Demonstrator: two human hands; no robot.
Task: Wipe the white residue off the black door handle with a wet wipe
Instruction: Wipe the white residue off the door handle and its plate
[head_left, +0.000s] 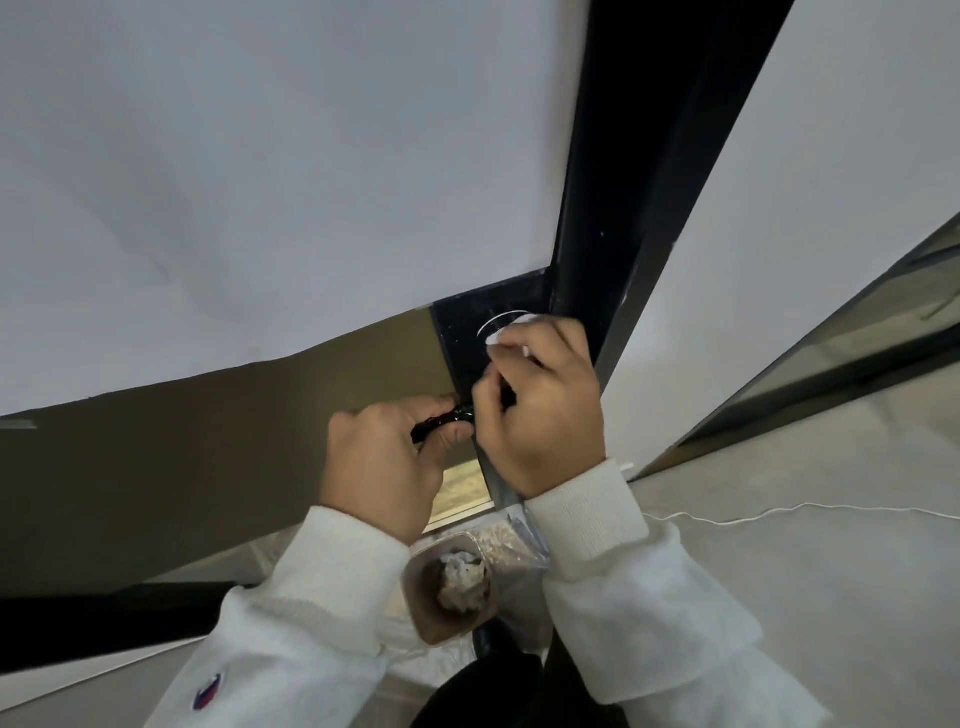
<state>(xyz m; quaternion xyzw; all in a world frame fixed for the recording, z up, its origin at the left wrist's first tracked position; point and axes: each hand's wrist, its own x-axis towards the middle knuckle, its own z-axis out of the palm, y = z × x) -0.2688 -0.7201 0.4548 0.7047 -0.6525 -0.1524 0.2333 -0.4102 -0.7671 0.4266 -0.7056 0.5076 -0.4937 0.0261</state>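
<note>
The black door panel rises just above my hands, my left hand clenches around the black door handle beside my right hand, which pinches the wet wipe against the panel.

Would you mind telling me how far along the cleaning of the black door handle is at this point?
Midway, by the look of it. In hand: the left hand holds the black door handle steady while the right hand presses a white wet wipe against the black plate above it. Left: a curved white residue line remains on that plate. The handle's own surface is mostly hidden, so its cleanliness is unclear.
</note>
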